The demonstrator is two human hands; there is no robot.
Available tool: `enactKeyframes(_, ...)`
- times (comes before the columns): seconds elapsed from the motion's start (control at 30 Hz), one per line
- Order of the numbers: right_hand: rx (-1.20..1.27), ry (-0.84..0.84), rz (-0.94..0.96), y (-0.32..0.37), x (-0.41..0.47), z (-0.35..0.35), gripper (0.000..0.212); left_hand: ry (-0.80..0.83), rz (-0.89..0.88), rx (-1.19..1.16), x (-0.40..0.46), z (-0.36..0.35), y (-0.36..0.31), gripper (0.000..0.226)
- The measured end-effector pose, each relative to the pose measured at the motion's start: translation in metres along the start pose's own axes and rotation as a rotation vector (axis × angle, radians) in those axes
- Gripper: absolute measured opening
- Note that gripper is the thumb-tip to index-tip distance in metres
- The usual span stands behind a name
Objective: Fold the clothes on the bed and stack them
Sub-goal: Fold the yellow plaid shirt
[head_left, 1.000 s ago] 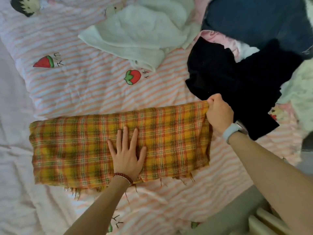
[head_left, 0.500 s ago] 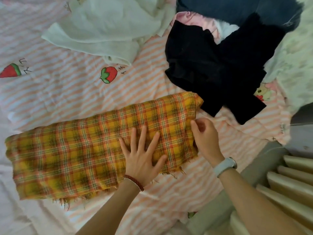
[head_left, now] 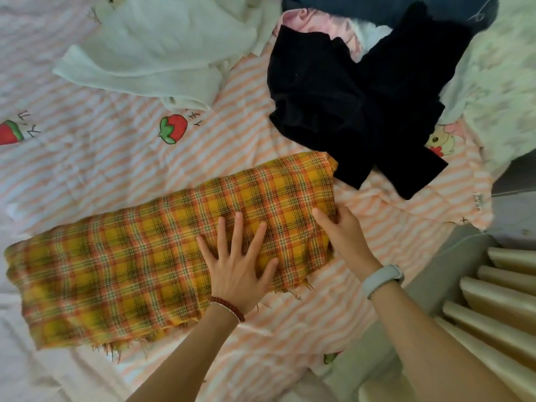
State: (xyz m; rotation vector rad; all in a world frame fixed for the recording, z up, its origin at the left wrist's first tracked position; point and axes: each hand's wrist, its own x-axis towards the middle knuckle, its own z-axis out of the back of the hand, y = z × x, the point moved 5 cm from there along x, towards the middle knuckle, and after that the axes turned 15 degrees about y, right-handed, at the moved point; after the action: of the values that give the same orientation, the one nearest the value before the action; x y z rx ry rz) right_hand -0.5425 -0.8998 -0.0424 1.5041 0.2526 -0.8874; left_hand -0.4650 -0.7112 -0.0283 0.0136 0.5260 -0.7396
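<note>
A yellow-and-orange plaid cloth [head_left: 139, 268] lies as a long folded strip across the striped bed cover [head_left: 116, 158]. My left hand [head_left: 240, 262] presses flat on its right half, fingers spread. My right hand [head_left: 345, 230] holds the strip's right edge, thumb on top and fingers under the fabric. Behind them lie a black garment [head_left: 342, 103], a white garment [head_left: 162, 53], a pink piece [head_left: 313, 21] and a dark blue one [head_left: 362, 7].
A pale fluffy blanket [head_left: 499, 91] lies at the right. Below it a slatted cream radiator [head_left: 493, 309] stands beside the bed's edge. Wrinkled white sheet [head_left: 17, 367] shows at the lower left.
My right hand has slid from the cloth's far right corner down to the middle of its right edge. The left hand stays pressed on the cloth. The view has shifted.
</note>
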Motion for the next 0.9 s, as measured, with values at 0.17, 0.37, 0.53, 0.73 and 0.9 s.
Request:
enactKeyframes(0.17, 0.086, 0.065, -0.006, 0.01, -0.002, -0.013, 0.017, 0.145, 0.08, 0.01, 0.0, -0.015, 0.007, 0.068)
enactKeyframes(0.37, 0.002, 0.183, 0.267, 0.066, -0.039, -0.038, 0.029, 0.219, -0.009, -0.141, 0.003, -0.012, 0.021, 0.065)
enactKeyframes(0.53, -0.211, 0.337, 0.439, 0.132, -0.065, -0.095, 0.027, -0.067, 0.069, -0.944, -0.038, 0.038, 0.086, 0.026)
enactKeyframes(0.73, -0.481, 0.473, 0.479, 0.158, -0.075, -0.242, 0.037, -0.039, 0.344, -1.991, -0.103, 0.038, 0.195, 0.032)
enactKeyframes(0.9, -0.496, 0.795, 0.394, 0.145, -0.084, -0.358, 0.049, -0.255, 0.451, -2.264, -0.149, 0.021, 0.26, 0.035)
